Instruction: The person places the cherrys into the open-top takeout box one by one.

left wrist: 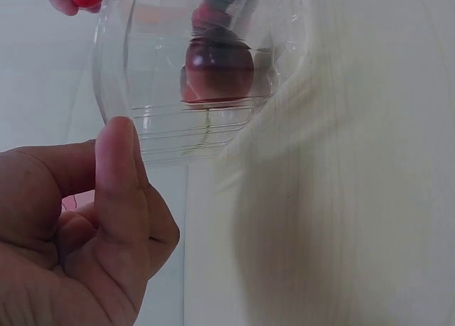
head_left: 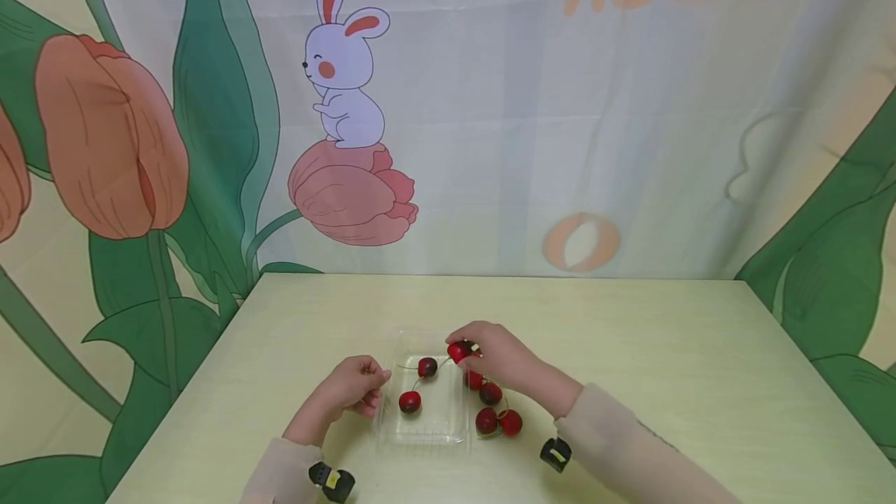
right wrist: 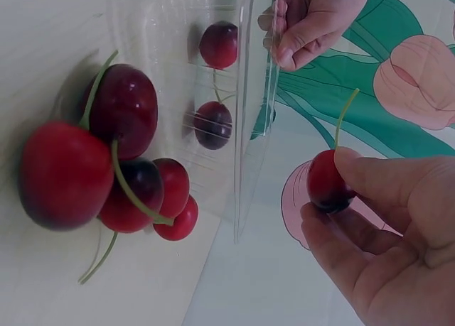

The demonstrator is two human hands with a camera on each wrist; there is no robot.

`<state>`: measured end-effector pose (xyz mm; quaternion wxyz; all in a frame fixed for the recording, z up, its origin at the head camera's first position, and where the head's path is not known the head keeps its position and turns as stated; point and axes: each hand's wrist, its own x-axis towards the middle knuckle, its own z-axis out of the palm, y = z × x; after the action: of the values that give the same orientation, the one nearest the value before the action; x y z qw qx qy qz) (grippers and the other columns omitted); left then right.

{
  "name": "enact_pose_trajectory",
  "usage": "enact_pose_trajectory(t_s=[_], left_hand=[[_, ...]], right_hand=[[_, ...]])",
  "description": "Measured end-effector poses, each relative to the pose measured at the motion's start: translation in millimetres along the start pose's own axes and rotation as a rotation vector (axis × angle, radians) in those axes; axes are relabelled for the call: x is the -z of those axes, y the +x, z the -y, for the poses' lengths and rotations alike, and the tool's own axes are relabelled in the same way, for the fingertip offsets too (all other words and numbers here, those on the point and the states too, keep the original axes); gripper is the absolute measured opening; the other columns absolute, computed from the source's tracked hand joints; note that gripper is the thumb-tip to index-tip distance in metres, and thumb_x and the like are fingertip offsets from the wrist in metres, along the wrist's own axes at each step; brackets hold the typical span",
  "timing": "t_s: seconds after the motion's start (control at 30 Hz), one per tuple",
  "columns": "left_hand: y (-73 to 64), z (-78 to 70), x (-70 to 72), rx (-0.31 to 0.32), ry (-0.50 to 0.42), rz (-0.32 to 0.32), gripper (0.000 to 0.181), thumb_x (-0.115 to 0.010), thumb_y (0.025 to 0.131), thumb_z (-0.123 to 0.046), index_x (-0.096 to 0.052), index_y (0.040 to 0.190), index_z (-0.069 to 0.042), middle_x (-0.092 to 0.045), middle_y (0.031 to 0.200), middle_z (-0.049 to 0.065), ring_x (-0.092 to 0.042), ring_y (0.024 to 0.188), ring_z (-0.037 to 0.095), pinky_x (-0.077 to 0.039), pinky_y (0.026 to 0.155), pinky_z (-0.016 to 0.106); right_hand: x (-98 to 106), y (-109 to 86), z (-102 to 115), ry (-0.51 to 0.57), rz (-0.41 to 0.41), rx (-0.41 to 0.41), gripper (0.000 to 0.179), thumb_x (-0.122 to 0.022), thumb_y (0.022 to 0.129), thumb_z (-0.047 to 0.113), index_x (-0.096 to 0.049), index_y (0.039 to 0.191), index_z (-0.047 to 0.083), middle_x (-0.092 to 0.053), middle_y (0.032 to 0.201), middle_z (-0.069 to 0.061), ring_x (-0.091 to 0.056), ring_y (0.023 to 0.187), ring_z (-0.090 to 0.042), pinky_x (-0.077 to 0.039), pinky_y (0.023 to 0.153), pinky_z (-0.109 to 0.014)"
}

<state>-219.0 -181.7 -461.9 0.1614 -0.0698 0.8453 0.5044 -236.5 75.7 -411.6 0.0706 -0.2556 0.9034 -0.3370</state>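
A clear plastic box [head_left: 442, 409] sits on the table, with two dark red cherries inside: one nearer the back [head_left: 427, 367], the other further forward [head_left: 410, 401]. My left hand [head_left: 350, 386] pinches the box's left rim between thumb and fingers, seen close up in the left wrist view along the clear wall [left wrist: 160, 131]. Above the box's right edge, my right hand [head_left: 502, 355] holds a stemmed cherry [right wrist: 328, 180] between thumb and fingertips. Several more cherries [right wrist: 65, 175] lie on the table just right of the box.
The pale table [head_left: 630, 348] runs back to a printed cloth [head_left: 476, 99] with tulips and a rabbit. A black wrist camera [head_left: 332, 482] is at the left sleeve and another [head_left: 556, 454] at the right.
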Motion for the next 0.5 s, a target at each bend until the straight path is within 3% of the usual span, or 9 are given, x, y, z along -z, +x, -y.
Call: enact_pose_trajectory(t_s=[0.23, 0.5], left_hand=[[-0.2, -0.5, -0.3, 0.005, -0.009, 0.001, 0.019, -0.058, 0.104, -0.016, -0.056, 0.091, -0.003, -0.051, 0.070, 0.002, -0.052, 0.056, 0.011, -0.052, 0.050, 0.019], [-1.5, -2.3, -0.4, 0.018, -0.012, -0.003, 0.018, -0.058, 0.104, -0.015, -0.056, 0.091, -0.003, -0.051, 0.070, 0.002, -0.052, 0.056, 0.012, -0.052, 0.050, 0.019]], right_hand=[[-9, 6.1, 4, 0.018, 0.019, -0.022, 0.032, -0.071, 0.091, -0.003, -0.070, 0.123, 0.001, -0.070, 0.121, -0.016, -0.064, 0.106, -0.026, -0.057, 0.101, -0.048], [-20, 11.4, 5, -0.023, 0.030, 0.037, 0.032, -0.073, 0.090, 0.000, -0.070, 0.122, 0.000, -0.071, 0.121, -0.015, -0.066, 0.111, -0.027, -0.055, 0.102, -0.048]])
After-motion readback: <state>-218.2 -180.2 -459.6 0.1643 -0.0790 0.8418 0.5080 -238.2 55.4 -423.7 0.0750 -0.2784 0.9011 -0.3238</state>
